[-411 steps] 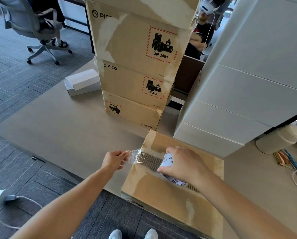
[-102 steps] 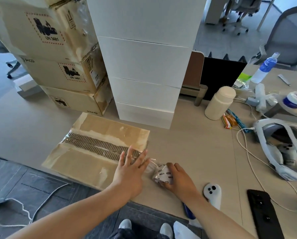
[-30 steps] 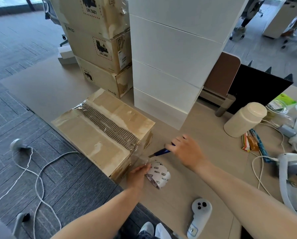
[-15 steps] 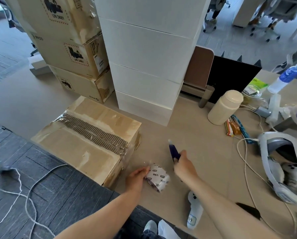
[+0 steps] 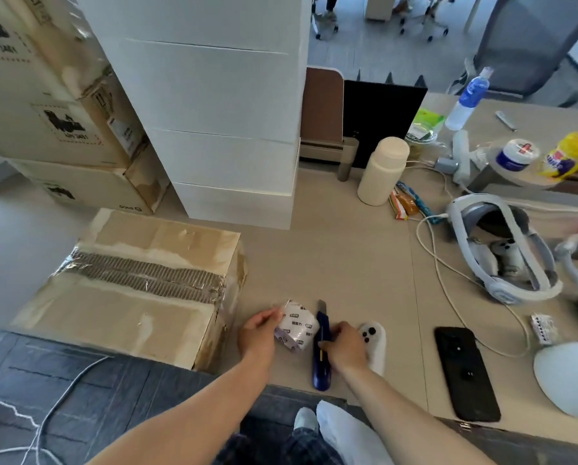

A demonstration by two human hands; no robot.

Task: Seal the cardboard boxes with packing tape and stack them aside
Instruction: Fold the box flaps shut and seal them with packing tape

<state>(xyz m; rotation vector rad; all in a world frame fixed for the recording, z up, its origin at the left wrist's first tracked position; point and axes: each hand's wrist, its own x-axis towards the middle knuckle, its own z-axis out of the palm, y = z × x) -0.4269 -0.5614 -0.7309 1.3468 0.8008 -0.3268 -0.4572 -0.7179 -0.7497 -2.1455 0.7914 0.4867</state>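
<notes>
A taped cardboard box (image 5: 130, 286) lies on the desk at the left, a clear tape strip running over its torn middle seam and down its right side. Just right of it sits a squashed roll of packing tape (image 5: 296, 327). My left hand (image 5: 260, 330) pinches the roll's left edge, where a bit of clear tape sticks up. My right hand (image 5: 346, 344) holds a blue utility knife (image 5: 321, 350) that lies flat on the desk beside the roll. Behind the box stands a stack of sealed brown boxes (image 5: 52, 122).
A tall stack of white boxes (image 5: 213, 129) rises behind the work spot. A white controller (image 5: 374, 344), black phone (image 5: 467, 374), headset (image 5: 502, 260), cream bottle (image 5: 383, 169) and cables (image 5: 438, 260) crowd the right. The desk edge (image 5: 358, 397) runs near my body.
My right hand has brought the blue knife down beside the tape roll, near the desk edge. My left hand stays on the roll. The view has swung slightly.
</notes>
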